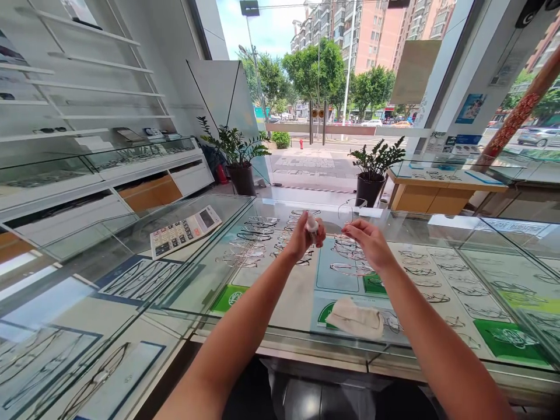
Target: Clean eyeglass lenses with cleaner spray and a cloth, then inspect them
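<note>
glass counter (280, 333) before us, our left hand (304, 239) gripping a small white bottle (312, 224), our right hand (368, 239) pinching eyeglasses (352, 211)

Calculator (186, 231) on glass countertop (179, 298), left of the grip; wall shelves (109, 89) farther left. Left plant (237, 153), right plant (374, 163) beyond the grip, either side. Small red object (301, 143) outside past the grip, maybe a hydrant, too small to confirm.

white btl (312, 224) part hidden in L hand (299, 239), calc. keys (174, 238) too sm. to read
</note>
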Motion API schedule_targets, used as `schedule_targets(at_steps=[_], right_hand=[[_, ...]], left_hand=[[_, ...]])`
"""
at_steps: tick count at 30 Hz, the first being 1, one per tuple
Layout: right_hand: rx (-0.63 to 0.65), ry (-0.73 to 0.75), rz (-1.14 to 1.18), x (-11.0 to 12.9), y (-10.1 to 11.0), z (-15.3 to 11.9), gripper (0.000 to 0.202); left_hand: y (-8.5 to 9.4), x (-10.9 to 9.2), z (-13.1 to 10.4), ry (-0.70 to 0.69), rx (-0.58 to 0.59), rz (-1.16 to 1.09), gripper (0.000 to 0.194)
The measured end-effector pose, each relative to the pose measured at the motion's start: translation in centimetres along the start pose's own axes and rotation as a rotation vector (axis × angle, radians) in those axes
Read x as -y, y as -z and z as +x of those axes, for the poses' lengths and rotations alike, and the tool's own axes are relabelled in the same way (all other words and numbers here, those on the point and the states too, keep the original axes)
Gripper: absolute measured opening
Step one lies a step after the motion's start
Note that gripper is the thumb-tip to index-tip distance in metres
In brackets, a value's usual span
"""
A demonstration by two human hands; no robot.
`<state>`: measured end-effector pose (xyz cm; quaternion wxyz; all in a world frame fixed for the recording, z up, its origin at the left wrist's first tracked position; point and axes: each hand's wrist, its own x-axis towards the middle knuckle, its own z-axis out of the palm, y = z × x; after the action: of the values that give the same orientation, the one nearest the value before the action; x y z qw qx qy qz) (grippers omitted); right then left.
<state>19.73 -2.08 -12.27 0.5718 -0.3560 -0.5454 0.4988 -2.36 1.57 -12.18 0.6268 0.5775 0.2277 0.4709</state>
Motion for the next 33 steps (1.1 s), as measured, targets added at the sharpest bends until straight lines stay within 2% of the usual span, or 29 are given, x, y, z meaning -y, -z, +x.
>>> schedule_targets(at_steps=[3, 6, 15, 19, 22, 26, 29, 33], right_hand=[[0.006, -0.008, -0.018, 0.1, -1.0, -0.4, 0.034], [0.014, -0.013, -0.022, 0.2, -1.8, -0.9, 0.033], [0.07, -0.032, -0.02, -0.4, -2.7, -1.5, 0.028], [0.066, -0.046, 0.032, -0.4, -2.4, -1.3, 0.027], [0.039, -0.038, 0.105, 0.0, -1.9, -1.0, 0.025], [-0.047, -0.002, 0.219, 0.6, -1.4, -0.5, 0.026], [-0.097, -0.001, 0.257, 0.7, -1.5, -0.3, 0.028], [-0.098, -0.002, 0.261, 0.5, -2.1, -0.4, 0.027]], left_hand=[[0.0, 0.9, 0.3, -0.142, -0.115, 0.27, 0.07], [0.1, 1.2, 0.3, -0.207, -0.157, 0.444, 0.061], [-0.1, 1.1, 0.1, -0.221, -0.141, 0.493, 0.063], [0.0, 0.9, 0.1, -0.238, -0.112, 0.496, 0.06], [-0.1, 0.5, -0.1, -0.202, -0.091, 0.553, 0.062], [-0.6, 0.2, -0.6, -0.14, -0.002, 0.637, 0.063], [-1.1, 0.6, -0.9, -0.125, 0.041, 0.667, 0.063], [-1.5, 1.3, -0.9, -0.115, 0.091, 0.629, 0.065]])
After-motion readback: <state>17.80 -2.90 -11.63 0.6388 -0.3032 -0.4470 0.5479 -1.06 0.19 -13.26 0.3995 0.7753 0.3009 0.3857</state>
